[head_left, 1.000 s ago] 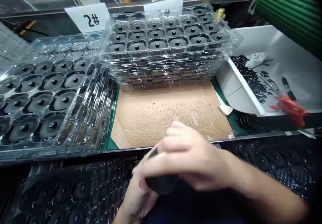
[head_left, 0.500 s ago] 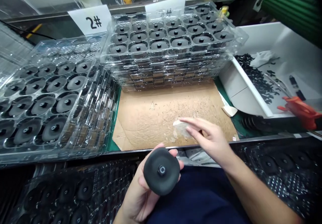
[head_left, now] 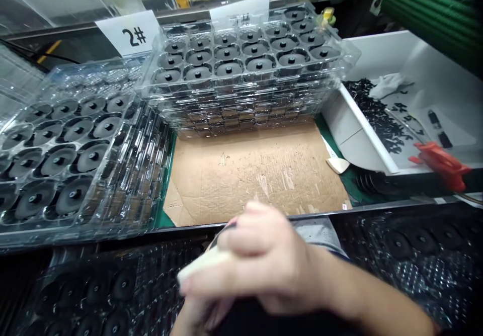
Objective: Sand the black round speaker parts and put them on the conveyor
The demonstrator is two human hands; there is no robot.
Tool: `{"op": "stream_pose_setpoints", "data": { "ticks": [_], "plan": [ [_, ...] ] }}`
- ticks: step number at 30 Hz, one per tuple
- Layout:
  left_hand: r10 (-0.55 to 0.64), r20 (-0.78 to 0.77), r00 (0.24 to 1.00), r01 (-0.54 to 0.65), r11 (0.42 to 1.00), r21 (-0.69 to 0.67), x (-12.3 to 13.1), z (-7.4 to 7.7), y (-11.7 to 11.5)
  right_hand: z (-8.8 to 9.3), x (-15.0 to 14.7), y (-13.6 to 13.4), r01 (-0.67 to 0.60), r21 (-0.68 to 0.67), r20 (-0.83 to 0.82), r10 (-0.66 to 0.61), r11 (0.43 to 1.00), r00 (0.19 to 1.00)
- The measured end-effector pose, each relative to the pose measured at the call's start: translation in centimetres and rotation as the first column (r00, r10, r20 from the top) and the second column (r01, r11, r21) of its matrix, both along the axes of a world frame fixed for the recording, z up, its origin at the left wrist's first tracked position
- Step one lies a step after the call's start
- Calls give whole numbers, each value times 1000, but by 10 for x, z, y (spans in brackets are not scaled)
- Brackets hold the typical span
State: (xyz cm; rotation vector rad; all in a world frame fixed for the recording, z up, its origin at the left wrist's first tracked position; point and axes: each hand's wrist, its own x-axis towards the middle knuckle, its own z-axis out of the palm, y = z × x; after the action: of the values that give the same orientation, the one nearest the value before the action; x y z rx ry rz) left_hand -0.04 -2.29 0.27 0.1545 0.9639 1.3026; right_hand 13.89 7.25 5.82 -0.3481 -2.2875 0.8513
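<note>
Fingers of the right hand (head_left: pixel 260 255) pinch a pale cloth (head_left: pixel 204 265) over the left hand (head_left: pixel 202 310), whose grip I cannot tell, a mostly hidden dark part (head_left: pixel 227 227) between them before the cardboard sheet (head_left: pixel 226 185), seemingly a wiping step whose next stroke calls for steady support.

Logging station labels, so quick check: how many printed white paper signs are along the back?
2: the "2#" sign at the back of the left tray stack, and a second sign behind the middle tray stack, partly hidden. Others could be concealed.
</note>
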Motion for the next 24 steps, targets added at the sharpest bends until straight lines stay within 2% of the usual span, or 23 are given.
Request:
{"op": "stream_pose_setpoints", "data": {
  "ticks": [1,2,4,6,9,11,13,15,17,19,21,22,24],
  "plan": [
    [-22,21,1000,22,1000,6,0,1,1,-5,4,5,14,-80,-7,-14,997,1000],
    [-47,53,997,47,999,14,-1,3,3,-11,10,10,81,-160,36,-77,984,996],
    [-78,119,990,76,997,26,-2,7,6,-33,25,17,272,-263,167,-233,926,958],
    [-58,148,987,56,998,16,-4,10,8,-62,39,17,423,-285,250,-360,860,899],
    [-16,149,989,18,1000,-14,-3,12,10,-104,51,5,502,-280,290,-427,818,857],
    [-20,148,989,23,1000,-16,0,12,11,-113,52,-2,527,-275,315,-443,804,840],
    [-23,118,993,22,1000,7,5,12,12,-100,47,-5,555,-277,326,-467,785,822],
    [7,64,998,-10,999,45,11,13,14,-70,35,-6,595,-293,288,-524,749,802],
    [41,6,999,-42,997,73,15,15,15,-36,19,-10,601,-328,157,-585,729,796],
    [62,-47,997,-59,996,68,15,17,17,-12,4,-19,487,-308,-22,-518,817,855],
    [87,-98,991,-80,994,76,11,18,18,-5,-2,-27,350,-292,-76,-386,890,919],
    [110,-119,987,-100,991,87,8,17,19,-7,0,-30,303,-315,-41,-331,900,943],
    [154,-148,977,-136,983,124,3,16,19,-13,10,-30,299,-400,78,-293,866,953]
  ]
}}
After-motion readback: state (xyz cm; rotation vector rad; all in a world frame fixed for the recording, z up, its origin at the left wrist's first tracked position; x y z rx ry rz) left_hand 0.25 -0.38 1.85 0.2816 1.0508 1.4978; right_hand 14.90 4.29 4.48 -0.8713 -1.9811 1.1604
